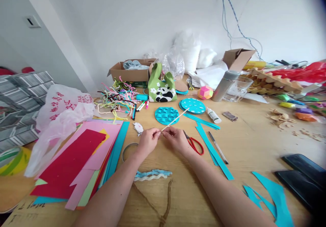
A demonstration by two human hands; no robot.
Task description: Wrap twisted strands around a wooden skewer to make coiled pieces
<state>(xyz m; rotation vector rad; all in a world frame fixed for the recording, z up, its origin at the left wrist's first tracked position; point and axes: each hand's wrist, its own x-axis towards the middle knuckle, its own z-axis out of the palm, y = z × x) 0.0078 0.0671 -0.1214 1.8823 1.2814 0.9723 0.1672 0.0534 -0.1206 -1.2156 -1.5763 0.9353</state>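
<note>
Your bare forearms (112,189) come in from the bottom edge, nearest the view, with brown twine (168,196) lying between them on the counter (244,145). Blue and white wavy strips (154,174) lie just beyond, beside your left wrist.

Slim pale stick (175,119): near end at your fingertips, mid-counter. Long axis slants away from you and to the right. Seen from here, it crosses the edge of the woven blue disc (165,115), and its far tip overlaps the white-speckled blue disc (195,105); contact with either, cannot tell.

Left hand (149,140): thumb and forefinger pressed together on the stick's near end. Right hand (177,139): thumb and forefinger pinching it just beside the left; remaining fingers curled in. Both hands almost touching.

Near your right hand: red-handled scissors (193,143), blades partly hidden behind it. Farther right, blue paper strips (214,152) and a pen (218,148).
</note>
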